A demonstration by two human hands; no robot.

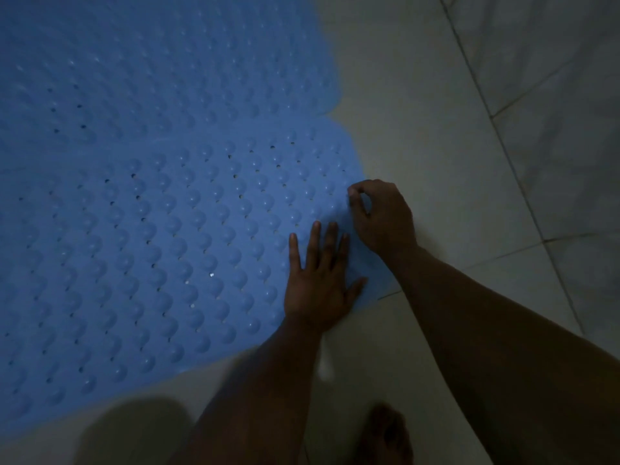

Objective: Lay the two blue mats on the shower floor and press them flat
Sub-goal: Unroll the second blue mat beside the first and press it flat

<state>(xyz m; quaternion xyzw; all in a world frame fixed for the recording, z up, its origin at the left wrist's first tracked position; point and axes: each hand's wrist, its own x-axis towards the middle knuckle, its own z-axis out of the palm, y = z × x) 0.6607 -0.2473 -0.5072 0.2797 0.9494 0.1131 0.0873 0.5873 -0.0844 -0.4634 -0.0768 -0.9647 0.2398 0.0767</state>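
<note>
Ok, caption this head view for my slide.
Left hand presses the near blue mat flat; right hand pinches its edge.

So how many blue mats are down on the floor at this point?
2. The far mat lies at upper left; the near mat lies in front of it, overlapping its edge, with the left hand flat on it and the right hand at its right edge.

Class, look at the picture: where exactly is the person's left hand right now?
In the head view, the left hand lies flat, fingers spread, on the nearer blue mat's right corner, just beside the right hand.
</note>
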